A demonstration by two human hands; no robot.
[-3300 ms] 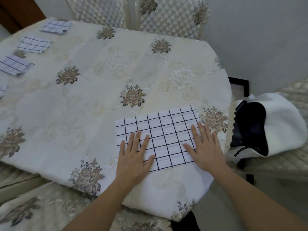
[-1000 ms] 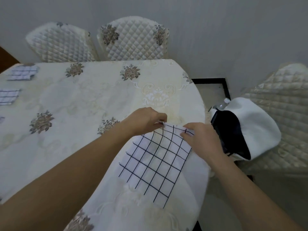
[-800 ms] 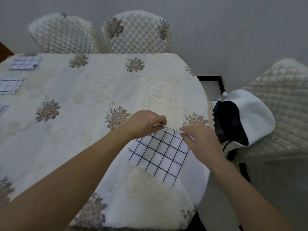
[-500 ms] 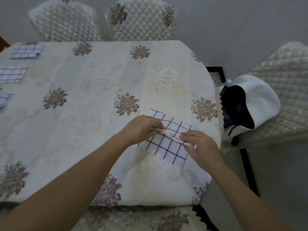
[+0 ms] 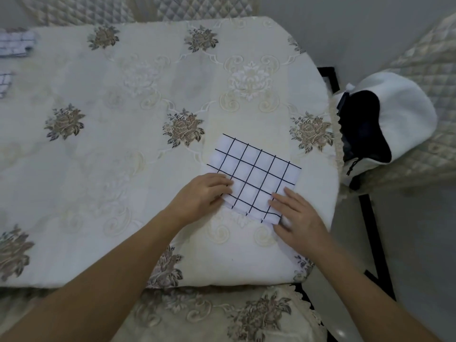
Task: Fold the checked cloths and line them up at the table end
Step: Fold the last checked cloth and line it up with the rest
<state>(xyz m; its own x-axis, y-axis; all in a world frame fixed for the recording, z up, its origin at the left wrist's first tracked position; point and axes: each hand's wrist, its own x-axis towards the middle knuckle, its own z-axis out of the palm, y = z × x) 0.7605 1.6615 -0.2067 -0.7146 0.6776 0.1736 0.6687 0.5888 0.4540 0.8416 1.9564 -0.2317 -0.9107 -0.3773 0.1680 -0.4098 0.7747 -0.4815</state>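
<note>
Cloth point(image 5: 256, 169) folded over since, flat on floral tablecloth point(image 5: 118, 164); L hand point(image 5: 204, 193) pinches edge, R hand point(image 5: 298, 218) presses corner.

The left edge crops a checked cloth point(image 5: 14, 43) — seemingly folded — and a second cloth point(image 5: 4, 82) nearer.

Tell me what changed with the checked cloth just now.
The checked cloth, earlier spread wide under flat palms, was pinched, lifted and folded smaller. The left hand and right hand now rest on its near corners. Folded cloths at far left stay put.
</note>
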